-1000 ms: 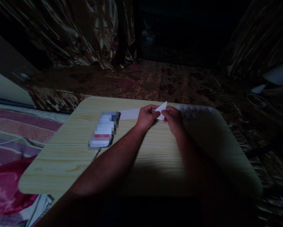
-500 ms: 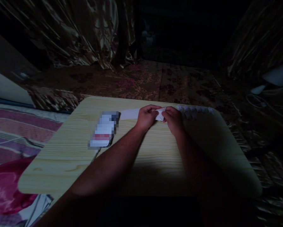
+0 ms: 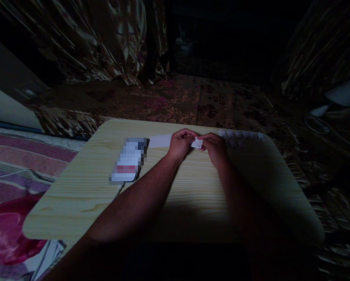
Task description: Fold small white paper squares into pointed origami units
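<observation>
- The left hand (image 3: 179, 147) has its fingers nearly closed, thumb on top, pinching the left side of a small folded paper (image 3: 196, 143).
- The right hand (image 3: 215, 147) pinches the same paper from the other side, thumb along its upper edge; I can't make out how its lower fingers sit.
- That paper is between the two sets of fingertips, a slanting crease across its face; whether it touches the table (image 3: 198, 187) below, I can't tell.
- Just left of the left fingers a white strip (image 3: 160, 141) lies flat, one end running in behind that hand.
- Beyond the strip, farther left of the fingers, lies a phone (image 3: 129, 158), its screen blurred, a cord (image 3: 118, 192) at its near end.
- Just right of the right fingers sit small folded pieces (image 3: 245, 135), in rows near the far edge.
- Well ahead of the fingers, past the table, hangs a dim curtain (image 3: 128, 39).
- Far off to their right is a white lamp (image 3: 344, 91).
</observation>
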Action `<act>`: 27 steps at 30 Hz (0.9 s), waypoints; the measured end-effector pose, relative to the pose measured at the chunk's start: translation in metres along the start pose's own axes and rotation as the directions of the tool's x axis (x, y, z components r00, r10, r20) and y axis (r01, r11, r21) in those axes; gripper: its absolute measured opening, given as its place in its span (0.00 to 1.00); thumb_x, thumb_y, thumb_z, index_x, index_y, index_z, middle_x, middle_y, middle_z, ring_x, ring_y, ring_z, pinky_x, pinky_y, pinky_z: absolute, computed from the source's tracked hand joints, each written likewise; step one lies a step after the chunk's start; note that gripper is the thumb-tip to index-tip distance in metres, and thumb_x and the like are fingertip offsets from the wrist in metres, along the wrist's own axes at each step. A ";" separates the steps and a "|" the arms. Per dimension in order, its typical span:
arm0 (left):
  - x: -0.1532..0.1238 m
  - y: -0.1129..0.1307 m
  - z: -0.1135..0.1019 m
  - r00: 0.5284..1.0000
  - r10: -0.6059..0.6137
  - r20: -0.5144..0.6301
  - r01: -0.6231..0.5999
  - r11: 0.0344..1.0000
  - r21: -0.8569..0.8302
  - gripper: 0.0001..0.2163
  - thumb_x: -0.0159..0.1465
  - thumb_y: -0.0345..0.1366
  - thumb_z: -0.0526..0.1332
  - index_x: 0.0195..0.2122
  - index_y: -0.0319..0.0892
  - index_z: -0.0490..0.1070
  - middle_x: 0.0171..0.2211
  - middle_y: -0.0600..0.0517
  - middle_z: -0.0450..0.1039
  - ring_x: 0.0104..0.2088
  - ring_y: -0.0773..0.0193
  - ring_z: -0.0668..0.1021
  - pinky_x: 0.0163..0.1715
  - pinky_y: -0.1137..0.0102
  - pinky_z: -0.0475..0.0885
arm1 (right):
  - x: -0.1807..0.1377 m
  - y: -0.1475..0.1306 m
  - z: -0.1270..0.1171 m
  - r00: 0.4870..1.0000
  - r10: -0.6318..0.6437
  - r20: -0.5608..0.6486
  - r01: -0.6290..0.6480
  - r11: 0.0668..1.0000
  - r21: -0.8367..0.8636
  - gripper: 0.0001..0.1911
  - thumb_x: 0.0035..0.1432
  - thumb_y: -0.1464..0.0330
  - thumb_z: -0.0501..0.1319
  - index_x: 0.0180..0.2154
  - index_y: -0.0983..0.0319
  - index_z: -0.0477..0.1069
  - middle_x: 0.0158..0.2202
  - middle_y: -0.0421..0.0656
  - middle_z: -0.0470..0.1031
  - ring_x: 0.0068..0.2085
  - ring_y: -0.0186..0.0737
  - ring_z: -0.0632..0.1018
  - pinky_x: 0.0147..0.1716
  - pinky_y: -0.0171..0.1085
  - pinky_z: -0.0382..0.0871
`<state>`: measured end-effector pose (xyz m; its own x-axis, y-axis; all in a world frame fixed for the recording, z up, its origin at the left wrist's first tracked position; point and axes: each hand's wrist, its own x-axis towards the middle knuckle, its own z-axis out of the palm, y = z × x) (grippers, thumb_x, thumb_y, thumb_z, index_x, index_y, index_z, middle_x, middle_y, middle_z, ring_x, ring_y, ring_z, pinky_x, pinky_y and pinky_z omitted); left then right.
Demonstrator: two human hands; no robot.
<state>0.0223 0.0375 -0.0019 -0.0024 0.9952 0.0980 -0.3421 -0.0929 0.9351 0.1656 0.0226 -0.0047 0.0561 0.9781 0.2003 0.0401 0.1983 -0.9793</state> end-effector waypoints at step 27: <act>-0.001 0.002 0.002 0.986 0.088 -0.141 -0.089 0.996 -0.003 0.13 0.50 0.33 0.71 0.37 0.40 0.76 0.23 0.57 0.72 0.20 0.72 0.71 0.22 0.75 0.65 | -0.003 -0.013 0.005 0.991 0.128 0.044 -0.131 0.989 0.067 0.16 0.47 0.62 0.68 0.38 0.61 0.72 0.25 0.38 0.79 0.23 0.34 0.76 0.23 0.33 0.67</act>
<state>0.0236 0.0360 0.0000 -0.1651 0.9776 0.1308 -0.3432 -0.1813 0.9216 0.1597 0.0178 0.0076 0.0170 0.9973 0.0719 -0.0340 0.0725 -0.9968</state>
